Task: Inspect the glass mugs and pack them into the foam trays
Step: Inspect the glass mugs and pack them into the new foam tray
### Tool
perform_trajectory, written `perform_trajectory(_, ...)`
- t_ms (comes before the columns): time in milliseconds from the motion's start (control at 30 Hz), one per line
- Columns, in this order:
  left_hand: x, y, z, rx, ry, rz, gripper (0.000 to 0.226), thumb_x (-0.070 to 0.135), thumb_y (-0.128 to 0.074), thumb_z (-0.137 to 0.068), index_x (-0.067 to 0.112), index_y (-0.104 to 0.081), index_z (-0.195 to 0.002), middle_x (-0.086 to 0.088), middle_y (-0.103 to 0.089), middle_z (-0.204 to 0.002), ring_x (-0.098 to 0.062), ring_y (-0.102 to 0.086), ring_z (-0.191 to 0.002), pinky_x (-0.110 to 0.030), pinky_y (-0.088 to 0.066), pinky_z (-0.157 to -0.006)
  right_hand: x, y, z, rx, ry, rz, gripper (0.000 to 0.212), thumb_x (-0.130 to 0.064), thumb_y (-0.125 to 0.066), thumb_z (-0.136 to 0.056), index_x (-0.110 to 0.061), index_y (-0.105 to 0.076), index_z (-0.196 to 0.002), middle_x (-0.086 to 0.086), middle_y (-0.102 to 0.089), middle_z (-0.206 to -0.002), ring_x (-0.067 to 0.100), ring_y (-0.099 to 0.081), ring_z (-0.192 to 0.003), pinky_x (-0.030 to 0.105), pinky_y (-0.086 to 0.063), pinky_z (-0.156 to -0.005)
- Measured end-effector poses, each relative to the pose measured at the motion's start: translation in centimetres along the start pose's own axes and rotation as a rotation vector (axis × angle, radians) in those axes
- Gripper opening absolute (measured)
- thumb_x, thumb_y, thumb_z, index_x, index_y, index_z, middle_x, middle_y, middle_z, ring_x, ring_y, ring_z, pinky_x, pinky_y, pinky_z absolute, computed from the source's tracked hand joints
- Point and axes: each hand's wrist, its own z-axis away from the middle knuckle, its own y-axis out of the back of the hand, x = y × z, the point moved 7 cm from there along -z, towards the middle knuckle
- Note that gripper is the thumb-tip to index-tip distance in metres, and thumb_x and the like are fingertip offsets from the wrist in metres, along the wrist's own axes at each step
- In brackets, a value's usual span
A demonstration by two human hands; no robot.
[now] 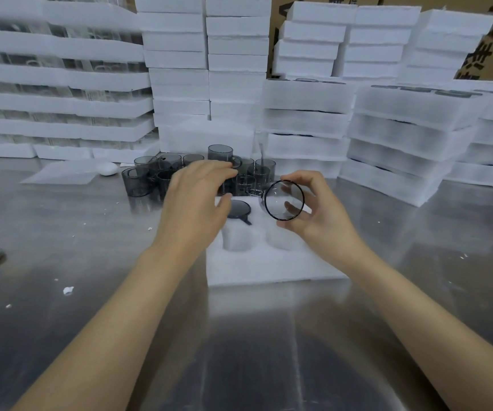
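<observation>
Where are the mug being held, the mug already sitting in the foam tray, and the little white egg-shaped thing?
held mug [283,200]: head view, on its round glass base.
packed mug [239,208]: head view, on its dark top.
egg-shaped thing [107,168]: head view, on its middle.

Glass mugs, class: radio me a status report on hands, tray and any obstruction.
Right hand grips a mug on its side, mouth toward camera. Left hand open above the foam tray. One mug seated; two near pockets empty. Nothing blocking.
</observation>
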Motion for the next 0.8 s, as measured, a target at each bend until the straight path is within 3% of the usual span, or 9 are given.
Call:
perform_trajectory(100,1.7,-0.4,0.4,-0.069,-0.14,0.008,0.044,0.004,-0.056,-0.082,0.014,-0.064,-0.124,0.002,-0.064,-0.125,-0.02,-0.053,-0.121,-0.022,-0.023,-0.102,-0.2,0.0,0.0,0.003,0.016,0.006,0.066,0.008,-0.073,-0.069,-0.041,-0.05,-0.107,-0.029,-0.057,-0.108,0.008,-0.056,-0.114,0.028,-0.05,-0.089)
perform_trajectory(200,3.3,0.0,0.9,-0.039,-0.137,0.178,0.043,0.012,-0.047,-0.081,0.014,-0.064,-0.12,0.004,-0.063,-0.126,-0.012,-0.052,-0.117,-0.022,-0.029,-0.101,-1.0,-0.2,0.2,0.015,0.062,0.075,0.063,-0.004,-0.077,-0.069,-0.045,-0.049,-0.109,-0.025,-0.059,-0.109,0.007,-0.057,-0.112,0.024,-0.051,-0.085)
perform_trajectory(300,5.5,0.4,1.2,0.043,-0.241,0.2,0.018,0.028,-0.059,-0.085,0.015,-0.07,-0.093,0.006,-0.062,-0.126,-0.011,-0.05,-0.124,-0.028,-0.032,-0.101,-2.0,-0.5,0.4,0.035,0.135,0.148,0.054,-0.023,-0.073,-0.073,-0.047,-0.049,-0.114,-0.02,-0.057,-0.113,0.009,-0.058,-0.108,0.022,-0.052,-0.081)
perform_trajectory(367,6.1,-0.4,1.2,-0.01,-0.217,0.138,0.028,0.045,-0.065,-0.082,0.019,-0.074,-0.086,0.005,-0.055,-0.137,-0.013,-0.037,-0.135,-0.029,-0.024,-0.105,-2.2,-0.5,0.6,0.051,0.163,0.19,0.055,-0.022,-0.072,-0.073,-0.048,-0.048,-0.116,-0.018,-0.054,-0.116,0.011,-0.057,-0.105,0.026,-0.053,-0.08)
perform_trajectory(433,6.2,-1.9,1.4,-0.118,-0.14,0.156,0.039,0.052,-0.066,-0.081,0.019,-0.076,-0.099,0.004,-0.037,-0.152,-0.011,-0.017,-0.144,-0.03,-0.019,-0.113,-2.4,-0.5,0.7,0.045,0.187,0.217,0.062,-0.013,-0.078,-0.071,-0.042,-0.051,-0.119,-0.015,-0.051,-0.115,0.012,-0.057,-0.1,0.03,-0.053,-0.079)
perform_trajectory(500,5.8,-2.9,1.7,-0.181,-0.046,0.287,0.038,0.046,-0.067,-0.082,0.02,-0.073,-0.109,0.004,-0.02,-0.159,-0.005,-0.003,-0.145,-0.034,-0.015,-0.117,-2.7,-0.7,0.9,0.021,0.23,0.248,0.063,-0.009,-0.08,-0.07,-0.036,-0.053,-0.12,-0.011,-0.049,-0.114,0.01,-0.055,-0.094,0.024,-0.049,-0.076)
perform_trajectory(600,5.0,-3.5,1.8,-0.197,0.078,0.419,0.023,0.031,-0.067,-0.088,0.023,-0.073,-0.108,0.005,-0.003,-0.161,-0.001,0.007,-0.143,-0.035,-0.01,-0.116,-3.1,-0.8,1.0,0.03,0.279,0.293,0.059,-0.005,-0.076,-0.072,-0.031,-0.054,-0.121,-0.006,-0.046,-0.112,0.007,-0.051,-0.087,0.015,-0.044,-0.07)
perform_trajectory(800,4.5,-3.7,1.8,-0.259,0.166,0.551,0.013,0.021,-0.069,-0.087,0.032,-0.076,-0.091,0.019,-0.003,-0.159,0.006,0.003,-0.14,-0.031,-0.007,-0.115,-3.2,-1.0,1.1,0.038,0.242,0.3,0.056,-0.001,-0.077,-0.073,-0.027,-0.057,-0.119,-0.001,-0.045,-0.109,0.008,-0.048,-0.078,0.017,-0.044,-0.063)
